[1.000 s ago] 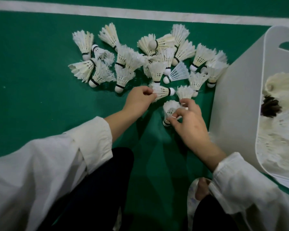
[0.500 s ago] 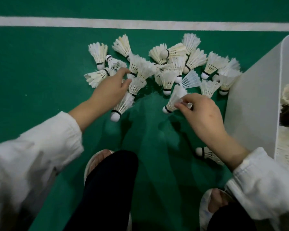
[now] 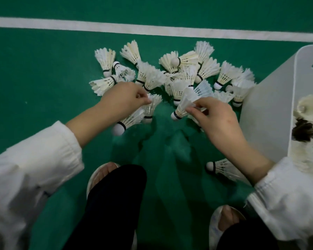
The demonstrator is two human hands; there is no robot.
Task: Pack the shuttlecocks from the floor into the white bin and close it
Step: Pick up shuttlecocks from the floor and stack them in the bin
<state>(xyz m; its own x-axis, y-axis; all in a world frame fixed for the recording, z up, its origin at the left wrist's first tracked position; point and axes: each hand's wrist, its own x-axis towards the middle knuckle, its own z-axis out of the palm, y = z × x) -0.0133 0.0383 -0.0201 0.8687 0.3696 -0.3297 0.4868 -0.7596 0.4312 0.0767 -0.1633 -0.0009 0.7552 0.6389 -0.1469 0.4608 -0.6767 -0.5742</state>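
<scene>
Several white feather shuttlecocks (image 3: 172, 74) lie in a heap on the green floor. My left hand (image 3: 123, 100) grips two of them by the feathers, one shuttlecock (image 3: 128, 121) pointing its cork down-left and another (image 3: 150, 109) hanging cork down. My right hand (image 3: 217, 116) pinches the feathers of a shuttlecock (image 3: 182, 107) whose cork points down-left. A single shuttlecock (image 3: 222, 167) lies on the floor under my right forearm. The white bin (image 3: 266, 109) stands open at the right, with shuttlecocks, one of them dark (image 3: 304, 131), inside.
A white court line (image 3: 152, 30) crosses the floor beyond the heap. My two feet in pale sandals (image 3: 98, 175) and dark trouser legs fill the bottom of the view. Bare green floor lies to the left of the heap.
My left hand has closed on a second shuttlecock beside the one it held. My right hand still holds its shuttlecock above the floor.
</scene>
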